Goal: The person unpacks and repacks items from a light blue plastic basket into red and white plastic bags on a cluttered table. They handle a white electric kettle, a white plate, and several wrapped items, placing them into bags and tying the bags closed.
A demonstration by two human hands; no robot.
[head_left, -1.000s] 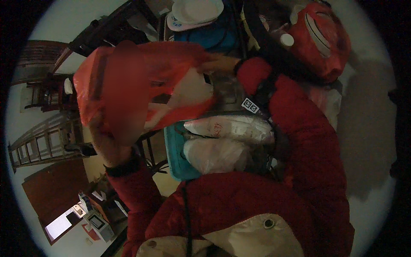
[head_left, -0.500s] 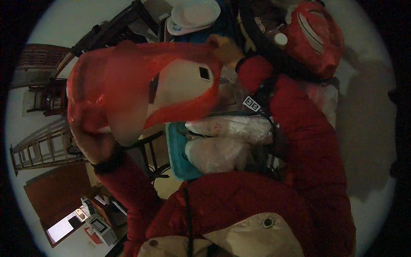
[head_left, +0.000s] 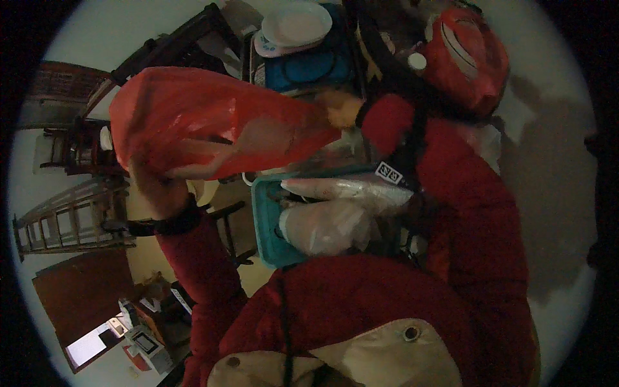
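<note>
A red plastic bag [head_left: 213, 113] is stretched sideways between my two hands, loosely folded along its length. My left hand [head_left: 158, 187] grips its lower left part, with the fingers partly hidden by the plastic. At its right end my right hand [head_left: 340, 108] is closed on the bunched plastic, slightly blurred. Below the bag stands a teal basket [head_left: 261, 222], holding a whitish plastic-wrapped bundle [head_left: 329, 226] and a long, clear-wrapped package [head_left: 348, 190].
A white kitchen scale with a pan [head_left: 296, 26] sits at the far side, near a blue item [head_left: 309, 68]. Another red bag [head_left: 467, 61] stands at the far right. A wooden ladder [head_left: 71, 222] and a dark chair [head_left: 71, 148] are to the left.
The red bag has narrowed and folded over, and its pale printed panel with a dark square no longer shows. My right hand has lowered slightly; my left has shifted right.
</note>
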